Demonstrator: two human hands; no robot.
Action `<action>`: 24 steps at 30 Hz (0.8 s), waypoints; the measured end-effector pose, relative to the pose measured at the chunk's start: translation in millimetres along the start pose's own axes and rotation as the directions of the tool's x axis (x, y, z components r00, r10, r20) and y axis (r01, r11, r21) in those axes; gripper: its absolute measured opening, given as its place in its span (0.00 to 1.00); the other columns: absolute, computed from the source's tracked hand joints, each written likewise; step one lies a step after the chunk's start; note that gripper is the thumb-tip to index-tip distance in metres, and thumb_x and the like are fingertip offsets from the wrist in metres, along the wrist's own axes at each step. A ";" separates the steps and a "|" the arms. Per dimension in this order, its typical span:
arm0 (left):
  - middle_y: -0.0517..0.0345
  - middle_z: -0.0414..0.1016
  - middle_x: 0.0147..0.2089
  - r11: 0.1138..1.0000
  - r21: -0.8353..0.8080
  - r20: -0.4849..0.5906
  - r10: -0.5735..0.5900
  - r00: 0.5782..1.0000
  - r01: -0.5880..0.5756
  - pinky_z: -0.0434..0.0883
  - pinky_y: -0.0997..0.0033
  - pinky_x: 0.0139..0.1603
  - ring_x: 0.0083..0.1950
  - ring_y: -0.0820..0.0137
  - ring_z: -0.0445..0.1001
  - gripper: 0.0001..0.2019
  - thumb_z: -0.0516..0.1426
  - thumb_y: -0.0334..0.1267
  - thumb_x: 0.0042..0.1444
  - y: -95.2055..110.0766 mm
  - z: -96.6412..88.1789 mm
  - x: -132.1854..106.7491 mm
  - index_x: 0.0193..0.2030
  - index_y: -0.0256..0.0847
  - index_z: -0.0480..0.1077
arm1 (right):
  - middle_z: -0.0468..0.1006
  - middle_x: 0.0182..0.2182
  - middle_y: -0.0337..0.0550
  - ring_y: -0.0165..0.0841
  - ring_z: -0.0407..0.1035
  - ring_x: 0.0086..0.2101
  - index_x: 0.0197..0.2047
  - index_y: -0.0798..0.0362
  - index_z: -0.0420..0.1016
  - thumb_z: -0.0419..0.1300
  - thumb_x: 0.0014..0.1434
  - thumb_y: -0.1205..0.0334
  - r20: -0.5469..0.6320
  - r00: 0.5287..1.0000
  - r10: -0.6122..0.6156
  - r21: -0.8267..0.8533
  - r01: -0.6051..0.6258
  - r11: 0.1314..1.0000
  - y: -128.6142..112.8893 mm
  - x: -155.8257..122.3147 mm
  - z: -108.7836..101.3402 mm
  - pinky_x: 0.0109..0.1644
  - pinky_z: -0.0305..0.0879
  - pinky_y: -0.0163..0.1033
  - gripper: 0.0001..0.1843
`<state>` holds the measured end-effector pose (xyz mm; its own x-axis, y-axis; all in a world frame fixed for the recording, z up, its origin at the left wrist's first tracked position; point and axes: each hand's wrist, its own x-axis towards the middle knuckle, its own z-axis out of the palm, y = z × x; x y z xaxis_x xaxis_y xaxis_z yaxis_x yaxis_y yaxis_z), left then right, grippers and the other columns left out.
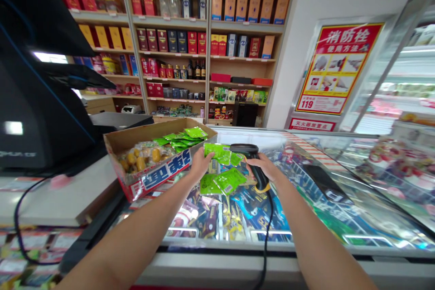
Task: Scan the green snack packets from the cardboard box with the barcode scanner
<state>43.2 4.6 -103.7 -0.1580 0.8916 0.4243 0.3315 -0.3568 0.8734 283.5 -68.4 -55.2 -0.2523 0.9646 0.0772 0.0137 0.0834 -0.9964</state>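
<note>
My left hand (200, 162) is closed on a green snack packet (219, 152), held up above the glass freezer lid (306, 176). My right hand (267, 168) grips a black handheld barcode scanner (253, 161) whose head sits right beside that packet; its cable (270, 226) hangs down toward me. Two more green packets (222, 180) lie on the glass just below my hands. An open cardboard box (149, 176) to the left holds green packets and yellow wrapped snacks.
A black checkout terminal (37, 108) stands on the counter at the left. The chest freezer with packaged goods under glass fills the middle and right. Shelves of boxed bottles (190, 41) line the back wall. A red fire-hydrant poster (336, 68) hangs at right.
</note>
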 end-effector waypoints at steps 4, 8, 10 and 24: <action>0.54 0.76 0.35 0.984 0.164 0.004 0.065 0.998 -0.065 0.68 0.65 0.42 0.40 0.63 0.74 0.07 0.59 0.36 0.52 12.9 -3.1 -7.2 0.38 0.38 0.69 | 0.71 0.15 0.35 0.28 0.62 0.14 0.28 0.53 0.68 0.64 0.42 0.54 -0.013 1.000 -0.005 0.004 0.005 1.000 0.9 0.0 0.1 0.18 0.62 0.35 0.13; 0.55 0.74 0.34 0.983 0.178 0.002 0.038 0.999 -0.038 0.67 0.66 0.40 0.38 0.64 0.73 0.06 0.59 0.36 0.53 19.9 -4.5 -10.9 0.35 0.39 0.65 | 0.71 0.15 0.35 0.28 0.62 0.14 0.28 0.54 0.68 0.64 0.43 0.55 0.005 1.000 -0.009 0.005 0.009 1.000 4.1 2.0 -0.3 0.18 0.62 0.35 0.13; 0.57 0.73 0.32 0.982 0.188 0.003 0.029 1.000 -0.029 0.66 0.67 0.39 0.36 0.65 0.73 0.07 0.59 0.37 0.53 21.5 -4.9 -11.5 0.33 0.40 0.63 | 0.71 0.15 0.36 0.28 0.62 0.14 0.28 0.54 0.68 0.64 0.43 0.55 0.007 1.000 -0.015 0.004 0.015 1.000 5.7 3.2 -0.9 0.18 0.62 0.35 0.13; 0.60 0.72 0.29 0.984 -0.171 -0.003 -0.052 0.999 0.051 0.68 0.73 0.27 0.26 0.72 0.71 0.04 0.58 0.35 0.50 23.9 -1.5 -6.2 0.32 0.38 0.67 | 0.72 0.15 0.37 0.29 0.63 0.15 0.29 0.54 0.71 0.65 0.43 0.53 -0.029 0.999 0.015 0.049 -0.013 0.999 8.8 8.6 13.5 0.19 0.61 0.35 0.14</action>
<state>50.6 -10.0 -85.1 -0.1776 0.9083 0.3788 0.1592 -0.3534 0.9218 268.4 -62.7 -63.8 -0.2243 0.9725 0.0633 -0.0306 0.0579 -0.9979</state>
